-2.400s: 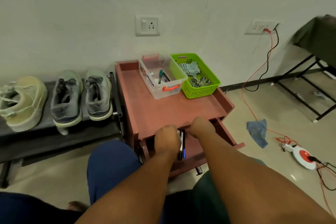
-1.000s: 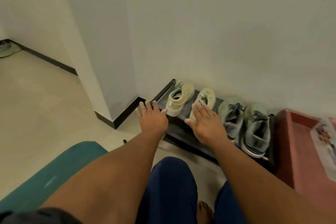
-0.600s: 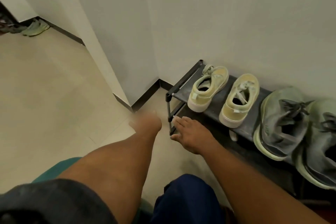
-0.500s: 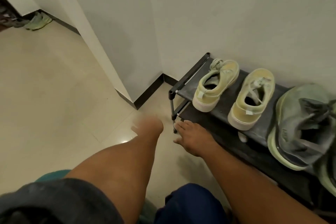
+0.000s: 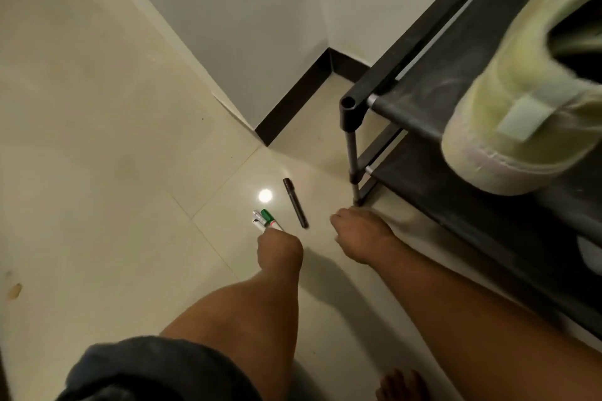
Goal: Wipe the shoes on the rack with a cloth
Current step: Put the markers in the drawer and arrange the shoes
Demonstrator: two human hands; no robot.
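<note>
Pale tiled floor (image 5: 97, 140), corner of white wall w/ dark skirting. Landmark: black shoe rack (image 5: 423, 85), upper right.

Item 1: pale green shoe (image 5: 521, 107) on rack's top shelf, heel hanging over front edge. Task's thing; unwiped as far as could be judged. No cloth in view.

Item 2: left hand (image 5: 279, 249), on floor left of rack's near leg. Fingers curled round a bunch of markers (image 5: 266, 220), one green-capped, tips sticking out ahead of knuckles.

Item 3: right hand (image 5: 363, 234), close by rack's foot, knuckles up, fingers tucked under. Nothing seen in it; closed or just curled, couldn't tell.

Item 4: dark pen (image 5: 295, 202), loose on floor between the hands, near rack leg, touching neither.

Item 5: bare foot (image 5: 400, 384), bottom edge, below rack.

Step in hand (judgement): clearing pens off floor, not wiping yet. To do well: right hand should take dark pen at mid-barrel, since it would roll on slick tile; keep markers' bundle tight; then fetch a cloth before touching shoe.

Vs. half a sec. earlier: view had dropped much nearer floor; only one shoe showed, not four. Markers & pen were newly visible. Left hand was no longer blurred. Right hand lay still beside rack's foot.
</note>
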